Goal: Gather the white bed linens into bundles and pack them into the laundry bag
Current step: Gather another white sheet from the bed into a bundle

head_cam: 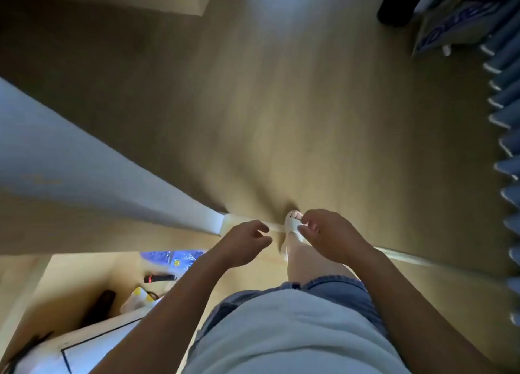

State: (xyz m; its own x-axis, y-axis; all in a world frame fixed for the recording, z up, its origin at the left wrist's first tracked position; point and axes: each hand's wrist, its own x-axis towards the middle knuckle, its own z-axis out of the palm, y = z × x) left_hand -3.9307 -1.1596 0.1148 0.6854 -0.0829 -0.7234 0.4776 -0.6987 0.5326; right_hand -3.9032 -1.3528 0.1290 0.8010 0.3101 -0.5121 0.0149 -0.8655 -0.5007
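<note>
I am looking straight down at a wooden floor (281, 106), and the picture is blurred by motion. My left hand (242, 244) hangs in front of me with loosely curled fingers and holds nothing. My right hand (329, 233) is beside it, fingers loosely curled, also holding nothing. Between them I see my bare leg and a white slipper (292, 224) stepping over a pale threshold strip (399, 257). No white bed linen and no laundry bag are in sight.
A white wall corner or door edge (84, 159) juts in from the left. Low on the left lies an open compartment (84, 289) with small clutter. Blue pleated curtains (506, 120) run down the right edge, with a printed bag (450, 22) at the top right.
</note>
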